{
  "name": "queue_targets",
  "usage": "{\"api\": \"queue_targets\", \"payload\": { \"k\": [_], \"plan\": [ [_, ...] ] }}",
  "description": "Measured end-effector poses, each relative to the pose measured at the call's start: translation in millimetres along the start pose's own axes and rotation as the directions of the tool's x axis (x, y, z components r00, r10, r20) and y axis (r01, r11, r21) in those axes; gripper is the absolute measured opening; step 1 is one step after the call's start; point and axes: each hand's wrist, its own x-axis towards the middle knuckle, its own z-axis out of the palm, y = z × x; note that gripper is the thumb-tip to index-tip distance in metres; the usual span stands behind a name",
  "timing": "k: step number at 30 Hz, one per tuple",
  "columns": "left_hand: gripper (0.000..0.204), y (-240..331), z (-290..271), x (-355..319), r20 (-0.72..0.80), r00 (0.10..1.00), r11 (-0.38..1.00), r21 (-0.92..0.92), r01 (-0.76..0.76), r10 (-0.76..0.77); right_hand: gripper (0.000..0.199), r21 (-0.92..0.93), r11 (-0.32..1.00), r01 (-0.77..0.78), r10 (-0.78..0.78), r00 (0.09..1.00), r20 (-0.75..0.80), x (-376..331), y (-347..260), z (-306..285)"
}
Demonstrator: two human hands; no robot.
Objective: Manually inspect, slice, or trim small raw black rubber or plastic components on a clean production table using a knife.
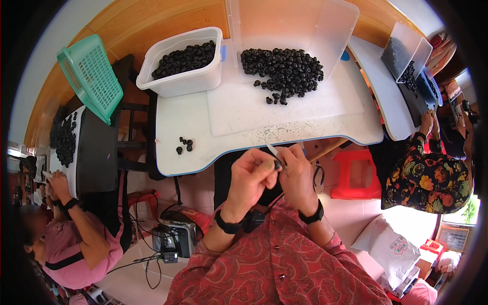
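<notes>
My left hand (250,177) pinches a small round black rubber-like part (277,165) between thumb and fingertips. Close beside it, my right hand (297,175) is closed on a small knife, whose thin pale blade (272,149) points up and to the left. The knife's handle is hidden inside my fingers. Both hands are just off the near edge of the white table (239,133). Toward the back of the table lies a big pile of similar black parts (284,71). A few loose black parts (187,145) sit near the left front corner.
A white tub (190,87) of black parts stands back left, next to a clear plastic bin (300,25) tipped behind the pile. Small trimmings (277,133) litter the front edge. Co-workers sit left (84,239) and right (427,178). A red stool (351,175) stands right.
</notes>
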Motion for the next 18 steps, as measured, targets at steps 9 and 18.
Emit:
{"api": "queue_targets", "payload": {
  "k": [9, 18],
  "plan": [
    [0.009, 8, -2, 4, -0.086, 0.996, 0.997, -0.070, 0.012, -0.018, 0.018, 0.698, 0.669, -0.254, 0.216, 0.966, 0.143, 2, -6, -10],
    [0.012, 0, -5, 6, -0.226, 0.974, 1.000, 0.002, -0.003, 0.003, 0.018, 0.845, 0.524, -0.103, 0.137, 0.990, 0.035, -4, -9, 4]
  ]
}}
